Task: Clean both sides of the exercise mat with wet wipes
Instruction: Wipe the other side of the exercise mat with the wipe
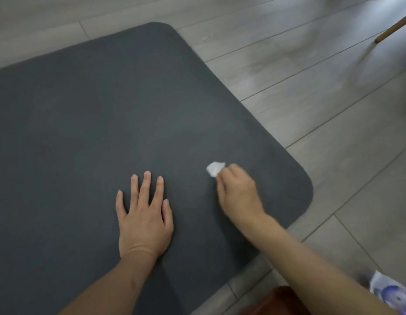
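A dark grey exercise mat (120,105) with rounded corners lies flat on the floor and fills most of the view. My left hand (144,214) presses flat on the mat, fingers spread and straight. To its right, my right hand (238,192) holds a small crumpled white wet wipe (214,168) in its curled fingers, against the mat near the right edge. The wipe sticks out past the fingertips; the hand is slightly blurred.
Grey wood-look floor planks (311,83) surround the mat at the top and right. A wooden furniture leg (392,28) stands at the top right. A white and purple packet (390,292) lies at the bottom right beside a reddish-brown object (281,301).
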Motion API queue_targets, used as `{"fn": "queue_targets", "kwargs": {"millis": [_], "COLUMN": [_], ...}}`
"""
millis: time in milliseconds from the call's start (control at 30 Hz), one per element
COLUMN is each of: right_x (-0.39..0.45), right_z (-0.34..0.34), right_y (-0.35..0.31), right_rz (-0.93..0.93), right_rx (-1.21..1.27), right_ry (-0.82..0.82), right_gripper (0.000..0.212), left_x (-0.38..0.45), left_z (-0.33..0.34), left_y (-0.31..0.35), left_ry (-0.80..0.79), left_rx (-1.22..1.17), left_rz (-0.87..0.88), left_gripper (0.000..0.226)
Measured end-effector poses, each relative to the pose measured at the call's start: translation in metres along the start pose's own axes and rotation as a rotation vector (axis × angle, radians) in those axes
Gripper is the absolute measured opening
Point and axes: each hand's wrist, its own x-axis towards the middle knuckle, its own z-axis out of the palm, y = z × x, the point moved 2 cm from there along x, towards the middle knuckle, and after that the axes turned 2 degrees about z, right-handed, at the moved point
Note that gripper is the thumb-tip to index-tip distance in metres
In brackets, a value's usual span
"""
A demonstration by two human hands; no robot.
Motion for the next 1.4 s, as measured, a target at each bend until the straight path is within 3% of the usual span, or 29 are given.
{"fn": "queue_targets", "kwargs": {"millis": [67,133,167,233,300,400,467,533,600,633,667,767,867,933,1000,1067,1100,1167,1267,1333,1400], "right_x": [-0.035,-0.018,0.004,0.050,0.065,0.035,-0.003,-0.044,-0.053,-0.038,-0.017,0.042,0.027,-0.011,-0.056,-0.072,-0.058,-0.013,0.043,0.031,-0.007], "right_z": [0.006,0.004,0.002,-0.012,-0.031,-0.035,-0.022,-0.010,-0.006,-0.007,-0.010,-0.037,-0.047,-0.034,-0.021,-0.016,-0.016,-0.018,-0.041,-0.046,-0.040], "right_y": [-0.039,-0.019,0.006,0.067,0.116,0.098,0.041,-0.020,-0.032,-0.015,0.012,0.107,0.113,0.063,0.000,-0.022,-0.011,0.038,0.117,0.119,0.077], "right_rz": [-0.301,-0.401,-0.330,-0.011,0.269,0.348,0.174,-0.146,-0.389,-0.402,-0.315,0.171,0.314,0.172,-0.183,-0.460,-0.486,-0.297,0.154,0.238,0.122], "right_rx": [0.054,-0.001,-0.058,-0.184,-0.241,-0.219,-0.069,0.066,0.036,-0.008,-0.060,-0.235,-0.210,-0.049,0.129,0.069,0.026,-0.073,-0.209,-0.196,-0.109], "right_ry": [-0.202,-0.221,-0.156,0.003,0.056,0.101,0.039,-0.181,-0.317,-0.296,-0.231,-0.034,0.057,0.028,-0.168,-0.353,-0.355,-0.236,-0.027,0.015,-0.025], "right_gripper": [0.017,0.016,0.015,0.010,0.010,0.010,0.007,0.015,0.016,0.016,0.016,0.009,0.004,0.018,0.027,0.015,0.012,0.012,0.005,0.008,0.011], "left_x": [0.000,0.000,0.000,0.000,0.000,0.001,0.000,0.000,0.001,0.001,0.000,0.001,0.001,0.002,0.001,0.001,0.002,0.001,0.001,0.001,0.002], "left_z": [0.000,-0.001,-0.001,-0.001,-0.001,0.000,0.000,-0.001,-0.002,-0.003,-0.003,-0.003,-0.003,-0.003,-0.003,-0.003,-0.003,-0.003,-0.003,-0.003,-0.003], "left_y": [0.000,0.001,0.002,0.002,0.002,0.002,0.002,0.002,0.001,0.002,0.003,0.003,0.003,0.003,0.003,0.003,0.003,0.004,0.002,0.002,0.002], "left_ry": [0.013,0.022,0.025,0.042,0.050,0.050,0.055,0.064,0.068,0.063,0.059,0.068,0.070,0.063,0.069,0.076,0.079,0.077,0.077,0.070,0.063], "left_rx": [-0.006,-0.013,-0.017,-0.023,-0.018,-0.018,-0.024,-0.033,-0.039,-0.037,-0.036,-0.035,-0.034,-0.033,-0.041,-0.040,-0.044,-0.046,-0.042,-0.046,-0.040], "left_rz": [0.004,0.009,0.010,0.013,0.016,0.016,0.008,0.007,0.004,0.007,0.011,0.011,0.004,0.003,0.002,0.001,0.001,0.003,-0.002,0.000,-0.007], "left_gripper": [0.062,0.062,0.062,0.062,0.062,0.062,0.062,0.062,0.063,0.063,0.062,0.062,0.063,0.063,0.063,0.063,0.063,0.063,0.063,0.063,0.064]}}
